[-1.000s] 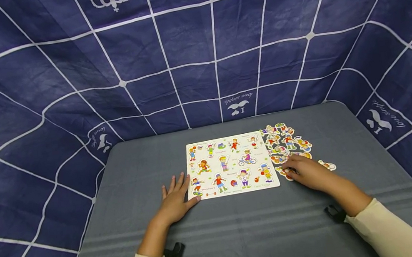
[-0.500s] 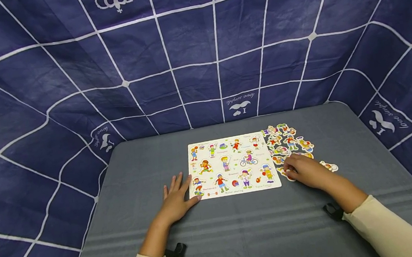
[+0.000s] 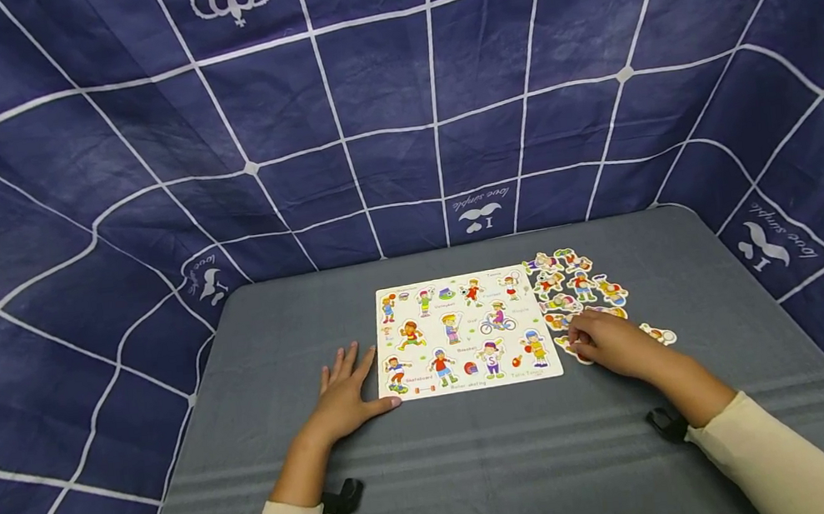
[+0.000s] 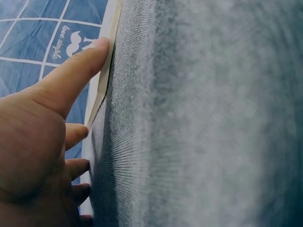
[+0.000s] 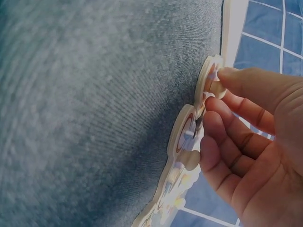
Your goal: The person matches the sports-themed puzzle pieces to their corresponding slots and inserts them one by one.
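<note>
A white wooden puzzle board (image 3: 419,367) with printed sports figures lies flat on the table. My left hand (image 3: 343,394) is spread at its near left corner, the thumb (image 4: 102,47) touching the board's edge in the left wrist view. Just right of the board, my right hand (image 3: 609,342) is low over a puzzle piece (image 5: 203,78). Thumb and index finger pinch its small wooden knob (image 5: 218,90); the other fingers are curled. A neighbouring puzzle piece (image 5: 182,127) with its own knob lies close beneath those fingers. My right hand covers part of the pieces in the head view.
Several loose figure pieces (image 3: 579,285) are clustered beside the board's right edge. One puzzle piece (image 3: 659,333) lies apart, right of my right hand. The grey cloth-covered table (image 3: 478,459) is bordered by dark blue curtains (image 3: 387,167) behind and at both sides.
My left hand has shifted slightly left and toward me, so its fingers overlap the board less. My right hand stays at the same piece. The head view has tilted slightly.
</note>
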A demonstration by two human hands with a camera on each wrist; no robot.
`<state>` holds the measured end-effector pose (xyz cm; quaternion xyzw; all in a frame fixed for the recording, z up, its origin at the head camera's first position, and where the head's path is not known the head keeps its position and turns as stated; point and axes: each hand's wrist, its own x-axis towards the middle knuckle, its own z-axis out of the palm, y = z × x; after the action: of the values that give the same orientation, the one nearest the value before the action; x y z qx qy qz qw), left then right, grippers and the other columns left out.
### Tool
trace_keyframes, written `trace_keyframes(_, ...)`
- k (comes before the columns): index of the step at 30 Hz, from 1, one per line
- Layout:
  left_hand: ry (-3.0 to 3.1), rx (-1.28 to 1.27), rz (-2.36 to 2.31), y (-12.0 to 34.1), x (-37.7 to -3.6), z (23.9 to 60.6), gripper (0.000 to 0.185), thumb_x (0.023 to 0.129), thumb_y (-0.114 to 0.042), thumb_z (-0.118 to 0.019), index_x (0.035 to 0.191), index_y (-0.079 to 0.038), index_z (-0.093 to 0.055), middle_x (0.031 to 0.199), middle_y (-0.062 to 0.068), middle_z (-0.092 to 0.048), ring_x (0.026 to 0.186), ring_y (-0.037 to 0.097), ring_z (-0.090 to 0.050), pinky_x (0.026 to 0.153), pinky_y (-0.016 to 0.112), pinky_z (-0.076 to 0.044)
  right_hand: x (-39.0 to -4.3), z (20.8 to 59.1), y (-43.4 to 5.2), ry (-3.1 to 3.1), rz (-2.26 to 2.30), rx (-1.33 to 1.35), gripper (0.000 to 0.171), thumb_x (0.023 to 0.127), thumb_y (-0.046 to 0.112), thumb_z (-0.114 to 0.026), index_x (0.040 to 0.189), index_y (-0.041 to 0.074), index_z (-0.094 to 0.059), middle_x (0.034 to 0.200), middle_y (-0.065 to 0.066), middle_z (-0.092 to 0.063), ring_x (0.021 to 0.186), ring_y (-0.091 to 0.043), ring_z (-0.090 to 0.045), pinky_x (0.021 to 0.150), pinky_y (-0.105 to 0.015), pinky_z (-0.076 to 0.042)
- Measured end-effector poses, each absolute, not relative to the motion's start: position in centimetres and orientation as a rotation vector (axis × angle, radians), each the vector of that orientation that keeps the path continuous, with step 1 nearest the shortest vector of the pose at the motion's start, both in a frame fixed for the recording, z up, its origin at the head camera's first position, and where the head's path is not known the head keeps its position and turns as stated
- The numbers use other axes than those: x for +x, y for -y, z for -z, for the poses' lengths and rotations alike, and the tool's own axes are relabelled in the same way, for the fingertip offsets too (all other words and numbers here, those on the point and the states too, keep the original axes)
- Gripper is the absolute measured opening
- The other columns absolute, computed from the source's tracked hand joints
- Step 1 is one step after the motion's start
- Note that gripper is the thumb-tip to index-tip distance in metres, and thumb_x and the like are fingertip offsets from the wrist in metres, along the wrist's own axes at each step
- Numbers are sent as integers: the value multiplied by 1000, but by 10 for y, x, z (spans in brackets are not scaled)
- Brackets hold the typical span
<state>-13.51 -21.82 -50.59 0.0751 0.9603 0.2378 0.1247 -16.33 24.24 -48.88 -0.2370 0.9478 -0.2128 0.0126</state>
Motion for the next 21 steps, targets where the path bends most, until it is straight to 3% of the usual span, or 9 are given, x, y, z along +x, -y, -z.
trace_keyframes(9, -2811, 200, -669, 215, -132, 506, 102, 80, -62, -78, 159, -16, -34, 170, 19, -9, 158, 43, 0, 122, 69, 1, -162, 485, -246, -2962, 693, -732, 16, 88, 10, -75, 82, 17, -62, 74, 8, -49, 67, -2, -41, 60, -23, -34)
trace_keyframes(21, -2818, 181, -678, 212, -128, 506, 99, 82, -63, -75, 160, -19, -33, 170, 19, -9, 157, 45, -1, 121, 70, 1, -161, 477, -243, -3019, 773, -812, 11, 86, 5, -76, 87, 12, -67, 78, 7, -56, 73, -4, -49, 64, -25, -42)
